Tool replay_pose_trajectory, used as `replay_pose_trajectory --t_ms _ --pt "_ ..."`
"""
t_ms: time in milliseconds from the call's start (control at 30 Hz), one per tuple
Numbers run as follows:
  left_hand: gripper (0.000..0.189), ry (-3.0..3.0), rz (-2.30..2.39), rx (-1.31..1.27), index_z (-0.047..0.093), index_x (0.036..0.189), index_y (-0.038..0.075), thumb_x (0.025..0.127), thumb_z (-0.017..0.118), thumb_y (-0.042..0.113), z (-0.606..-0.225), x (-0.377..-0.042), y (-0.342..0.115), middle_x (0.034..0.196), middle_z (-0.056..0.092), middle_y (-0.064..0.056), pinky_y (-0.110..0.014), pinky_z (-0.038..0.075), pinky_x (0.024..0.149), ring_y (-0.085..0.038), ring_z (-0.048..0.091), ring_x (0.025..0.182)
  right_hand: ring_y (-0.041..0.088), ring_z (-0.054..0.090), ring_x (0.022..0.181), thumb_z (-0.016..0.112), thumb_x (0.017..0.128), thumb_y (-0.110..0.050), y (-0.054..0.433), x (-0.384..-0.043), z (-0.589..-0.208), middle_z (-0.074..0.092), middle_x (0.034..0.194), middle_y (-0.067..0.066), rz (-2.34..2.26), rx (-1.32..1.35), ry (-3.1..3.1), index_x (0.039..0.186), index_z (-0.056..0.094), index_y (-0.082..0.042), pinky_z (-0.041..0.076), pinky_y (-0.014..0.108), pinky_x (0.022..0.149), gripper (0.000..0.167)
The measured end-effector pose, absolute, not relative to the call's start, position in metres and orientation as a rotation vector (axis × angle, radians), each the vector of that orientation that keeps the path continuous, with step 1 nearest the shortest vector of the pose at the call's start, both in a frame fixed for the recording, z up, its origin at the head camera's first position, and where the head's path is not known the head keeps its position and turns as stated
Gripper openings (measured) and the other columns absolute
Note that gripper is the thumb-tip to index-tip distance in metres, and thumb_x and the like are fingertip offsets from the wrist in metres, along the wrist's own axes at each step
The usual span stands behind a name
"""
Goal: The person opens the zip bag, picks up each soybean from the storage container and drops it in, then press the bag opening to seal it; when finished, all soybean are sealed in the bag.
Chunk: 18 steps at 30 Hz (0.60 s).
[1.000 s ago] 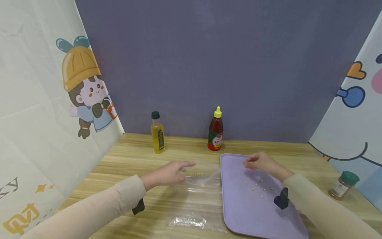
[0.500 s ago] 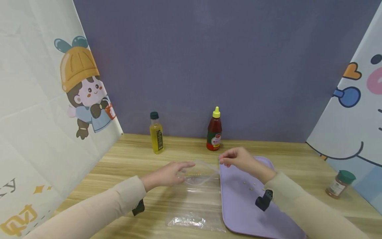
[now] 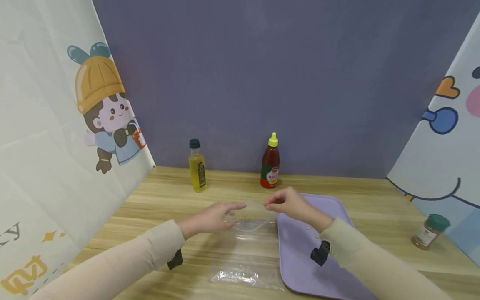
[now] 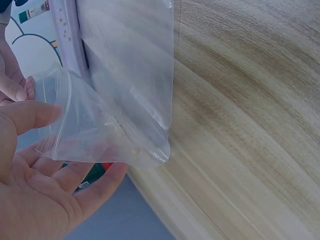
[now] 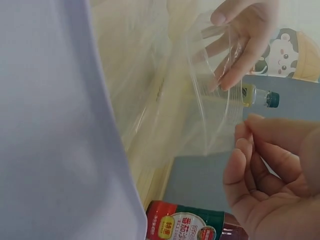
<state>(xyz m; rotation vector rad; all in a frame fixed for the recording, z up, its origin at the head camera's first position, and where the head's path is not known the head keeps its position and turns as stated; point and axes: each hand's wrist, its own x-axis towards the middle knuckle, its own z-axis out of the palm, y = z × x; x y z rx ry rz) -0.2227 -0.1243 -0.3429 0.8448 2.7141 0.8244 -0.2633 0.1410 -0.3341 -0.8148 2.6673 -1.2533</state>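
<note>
A clear zip bag (image 3: 245, 246) lies on the table, its mouth raised and spread. My left hand (image 3: 211, 217) holds the mouth, thumb on one side and fingers behind the film. Through the film a small pale piece (image 4: 136, 150) shows in the left wrist view. At the far right lip of the mouth is my right hand (image 3: 290, 205), thumb and index fingertips pinched together on what appears to be one small yellowish kernel, hidden by the fingertips. Right of the bag is a purple tray (image 3: 311, 266); small yellowish kernels (image 3: 308, 228) show on it, others lie under the right arm.
A yellow oil bottle (image 3: 198, 166) stands at the back left, and a red sauce bottle (image 3: 270, 162) behind the bag. A spice jar (image 3: 429, 233) with a green lid is right of the tray. A grey-blue backdrop (image 3: 262, 83) rises behind the table.
My right hand has moved left from above the tray to the bag's mouth, its fingertips pinched together. The left hand and the bag have hardly moved.
</note>
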Motion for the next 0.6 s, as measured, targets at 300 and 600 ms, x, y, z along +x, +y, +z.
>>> replay_pose_trajectory --t_ms 300,600 --pt "0.063 2.718 0.82 0.86 0.04 0.148 0.014 0.089 0.062 0.004 -0.344 -0.225 -0.124 0.151 0.043 -0.008 -0.045 0.052 0.099 -0.034 0.056 0.124 0.01 0.058 0.067 0.07 0.088 -0.015 0.159 -0.264 -0.328 0.074 0.094 0.009 -1.267 -0.763 2.654 0.099 0.074 0.0 0.052 0.027 0.059 0.019" --pt "0.063 2.726 0.815 0.864 0.04 0.148 0.013 0.089 0.062 0.005 -0.346 -0.225 -0.126 0.151 0.042 -0.008 -0.046 0.05 0.101 -0.033 0.056 0.124 0.012 0.061 0.077 0.068 0.089 -0.016 0.198 -0.271 -0.332 0.073 0.095 0.011 -1.239 -0.746 2.629 0.101 0.072 0.0 0.056 0.029 0.067 0.02"
